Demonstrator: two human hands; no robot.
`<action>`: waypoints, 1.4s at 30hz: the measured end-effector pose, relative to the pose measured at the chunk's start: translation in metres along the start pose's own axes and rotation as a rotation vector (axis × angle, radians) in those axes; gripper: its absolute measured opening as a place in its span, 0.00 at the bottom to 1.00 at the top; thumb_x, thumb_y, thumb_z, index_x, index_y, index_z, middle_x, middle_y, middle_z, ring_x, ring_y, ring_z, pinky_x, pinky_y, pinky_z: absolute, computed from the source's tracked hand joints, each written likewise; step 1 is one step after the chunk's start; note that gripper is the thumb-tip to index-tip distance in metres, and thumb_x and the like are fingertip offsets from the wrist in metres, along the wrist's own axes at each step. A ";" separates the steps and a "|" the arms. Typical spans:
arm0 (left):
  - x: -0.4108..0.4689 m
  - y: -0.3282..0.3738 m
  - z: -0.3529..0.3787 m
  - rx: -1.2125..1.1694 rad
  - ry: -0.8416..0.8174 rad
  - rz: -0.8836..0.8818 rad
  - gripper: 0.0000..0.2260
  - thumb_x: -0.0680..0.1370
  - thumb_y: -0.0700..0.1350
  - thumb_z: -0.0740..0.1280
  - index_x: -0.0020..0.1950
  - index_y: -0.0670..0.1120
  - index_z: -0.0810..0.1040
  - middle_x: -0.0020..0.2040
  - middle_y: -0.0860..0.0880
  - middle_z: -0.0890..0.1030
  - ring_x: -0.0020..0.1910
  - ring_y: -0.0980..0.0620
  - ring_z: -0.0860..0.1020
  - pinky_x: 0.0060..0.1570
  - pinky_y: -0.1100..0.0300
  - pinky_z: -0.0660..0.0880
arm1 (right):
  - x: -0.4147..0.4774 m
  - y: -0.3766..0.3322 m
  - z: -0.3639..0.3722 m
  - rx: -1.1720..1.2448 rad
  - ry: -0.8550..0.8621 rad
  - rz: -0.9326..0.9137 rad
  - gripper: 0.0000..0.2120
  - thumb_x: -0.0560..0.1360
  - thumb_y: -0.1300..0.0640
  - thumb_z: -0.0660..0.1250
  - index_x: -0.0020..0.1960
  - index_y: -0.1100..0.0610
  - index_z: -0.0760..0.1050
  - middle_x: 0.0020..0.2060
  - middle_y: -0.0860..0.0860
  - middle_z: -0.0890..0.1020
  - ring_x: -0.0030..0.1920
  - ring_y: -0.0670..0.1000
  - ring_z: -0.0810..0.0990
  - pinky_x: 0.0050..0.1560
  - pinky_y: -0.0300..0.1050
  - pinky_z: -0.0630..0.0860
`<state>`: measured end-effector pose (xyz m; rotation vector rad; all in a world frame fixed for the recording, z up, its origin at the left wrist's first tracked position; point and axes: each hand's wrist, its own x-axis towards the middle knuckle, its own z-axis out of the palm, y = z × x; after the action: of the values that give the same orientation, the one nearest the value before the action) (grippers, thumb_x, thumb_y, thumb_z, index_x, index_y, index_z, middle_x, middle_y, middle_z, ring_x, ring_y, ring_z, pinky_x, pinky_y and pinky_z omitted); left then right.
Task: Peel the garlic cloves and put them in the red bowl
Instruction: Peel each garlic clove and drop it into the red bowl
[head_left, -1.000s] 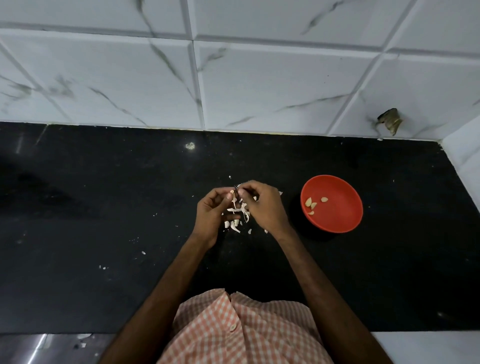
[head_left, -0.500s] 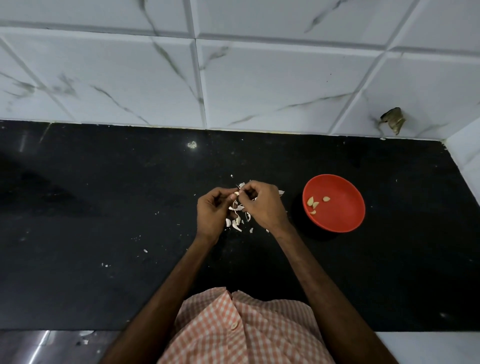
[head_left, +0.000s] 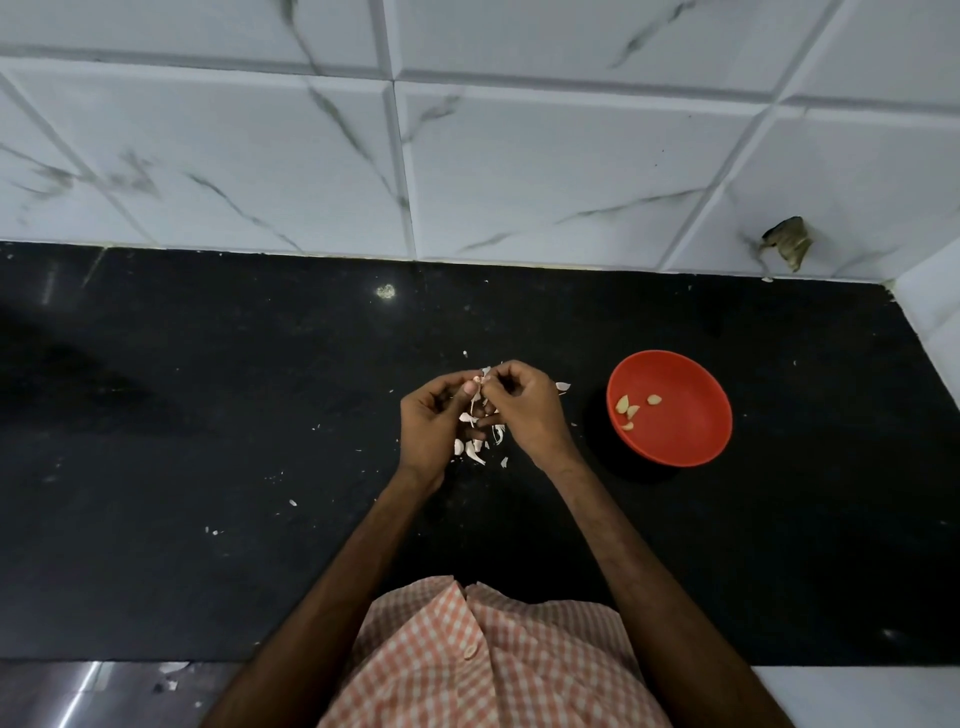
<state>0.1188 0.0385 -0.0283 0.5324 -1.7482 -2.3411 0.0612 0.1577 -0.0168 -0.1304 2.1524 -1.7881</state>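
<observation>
Change: left hand (head_left: 428, 422) and right hand (head_left: 525, 410) stay fingertip to fingertip, as half a second ago; a thin strip of skin (head_left: 474, 404) now hangs lower from the pinch.
Hands: both pinching one garlic clove (head_left: 474, 387) between them; it is tiny here, probably part-peeled.
Meaning: this clove's peeling is under way and it is not ready to drop.
Red bowl (head_left: 685, 431): right of the right hand, apart from it; same four peeled cloves (head_left: 632, 412) inside.
Peel scraps (head_left: 472, 451): directly under both hands.
Tabletop (head_left: 208, 415): black, flecked with skin crumbs.
Room: white marbled wall tiles (head_left: 519, 156) beyond the hands.
</observation>
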 end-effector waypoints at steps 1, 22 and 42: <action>0.000 0.000 0.001 0.014 0.008 0.007 0.07 0.81 0.37 0.66 0.57 0.40 0.83 0.49 0.42 0.86 0.37 0.47 0.83 0.30 0.58 0.80 | 0.000 0.000 0.001 0.013 0.002 0.005 0.05 0.80 0.61 0.67 0.49 0.63 0.79 0.39 0.57 0.84 0.38 0.54 0.86 0.41 0.51 0.84; 0.004 0.006 0.004 -0.223 0.017 -0.244 0.09 0.84 0.41 0.62 0.54 0.43 0.82 0.43 0.46 0.84 0.39 0.51 0.81 0.34 0.58 0.79 | -0.006 -0.002 0.006 0.046 -0.018 0.060 0.05 0.79 0.62 0.67 0.47 0.63 0.79 0.34 0.50 0.82 0.37 0.48 0.82 0.47 0.59 0.85; 0.011 -0.008 -0.003 0.103 0.070 0.019 0.08 0.75 0.35 0.74 0.52 0.41 0.82 0.45 0.49 0.85 0.42 0.53 0.82 0.40 0.55 0.81 | 0.002 0.002 -0.017 -0.389 0.062 -0.108 0.08 0.81 0.64 0.65 0.51 0.58 0.83 0.45 0.47 0.84 0.46 0.43 0.82 0.47 0.40 0.79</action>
<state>0.1108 0.0346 -0.0388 0.6026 -1.8409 -2.2019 0.0544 0.1736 -0.0161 -0.2921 2.5592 -1.4201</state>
